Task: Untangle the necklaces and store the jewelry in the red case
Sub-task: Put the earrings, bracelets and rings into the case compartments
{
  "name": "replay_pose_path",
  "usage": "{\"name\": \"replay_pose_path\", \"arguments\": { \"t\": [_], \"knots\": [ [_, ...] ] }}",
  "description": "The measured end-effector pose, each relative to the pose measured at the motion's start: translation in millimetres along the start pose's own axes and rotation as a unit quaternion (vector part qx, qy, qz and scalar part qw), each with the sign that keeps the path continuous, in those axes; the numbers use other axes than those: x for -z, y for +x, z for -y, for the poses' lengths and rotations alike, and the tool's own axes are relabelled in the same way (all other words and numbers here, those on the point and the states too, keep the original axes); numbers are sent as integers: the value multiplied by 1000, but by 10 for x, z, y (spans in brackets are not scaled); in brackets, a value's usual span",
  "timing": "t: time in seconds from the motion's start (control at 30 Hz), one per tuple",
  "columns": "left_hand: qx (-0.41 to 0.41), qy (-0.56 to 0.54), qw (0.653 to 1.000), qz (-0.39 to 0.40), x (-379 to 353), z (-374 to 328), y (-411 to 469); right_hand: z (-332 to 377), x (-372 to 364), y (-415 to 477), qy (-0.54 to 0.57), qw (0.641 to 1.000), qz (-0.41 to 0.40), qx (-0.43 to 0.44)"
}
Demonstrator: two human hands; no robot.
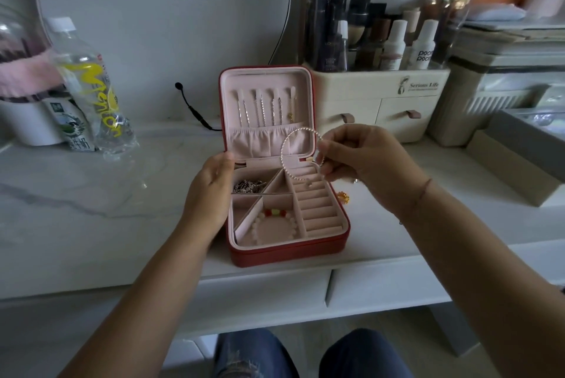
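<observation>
A seated person works at a white marbled worktop (91,194), where a cream cosmetics organiser (382,96) under a clear dome stands against the wall, just behind and to the right of an open red case (284,250). The case's lid (305,78) stands upright, with silvery chains (266,108) hanging in a row from its hooks into a gathered pocket. The left hand (214,191) grips the case at its left wall, fingers curled and thumb up near the hinge. The right hand (360,157) hovers above the case's back right corner, its fingertips pinched on a pale twisted hoop bracelet (286,145). The hoop hangs out to the left of that hand, in the air over the ring rolls (315,209), with its lower end low over their far rows. Inside the case, a heap of silver chain (249,186) fills the back left compartment, just beside the left hand. A white beaded bracelet (275,224) with red and yellow beads lies in the front one. A small gold trinket (343,196) sits on the worktop just right of the case, below the right wrist.
</observation>
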State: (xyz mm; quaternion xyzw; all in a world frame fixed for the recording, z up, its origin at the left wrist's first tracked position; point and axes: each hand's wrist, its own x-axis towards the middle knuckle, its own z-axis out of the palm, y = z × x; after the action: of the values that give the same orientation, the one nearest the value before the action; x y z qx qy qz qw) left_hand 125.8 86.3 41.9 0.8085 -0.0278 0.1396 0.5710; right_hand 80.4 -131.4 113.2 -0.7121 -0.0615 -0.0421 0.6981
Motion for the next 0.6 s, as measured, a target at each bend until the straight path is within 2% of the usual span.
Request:
{"name": "replay_pose_path", "arguments": {
  "t": [0.13, 0.27, 0.4, 0.6],
  "knots": [
    [-1, 5, 1000, -3, -6, -22, -8, -32, -227, -117, -47, 996, 69, -25],
    [-1, -2, 1000, 3, -3, -25, -3, -63, -339, -184, -210, 974, 88, -13],
    [-4, 5, 1000, 7, 1, 0, 6, -25, -410, -207, -375, 924, 66, 42],
    [0, 23, 1000, 2, 8, -28, -4, -138, -522, -206, -526, 846, 43, 71]
  ]
}}
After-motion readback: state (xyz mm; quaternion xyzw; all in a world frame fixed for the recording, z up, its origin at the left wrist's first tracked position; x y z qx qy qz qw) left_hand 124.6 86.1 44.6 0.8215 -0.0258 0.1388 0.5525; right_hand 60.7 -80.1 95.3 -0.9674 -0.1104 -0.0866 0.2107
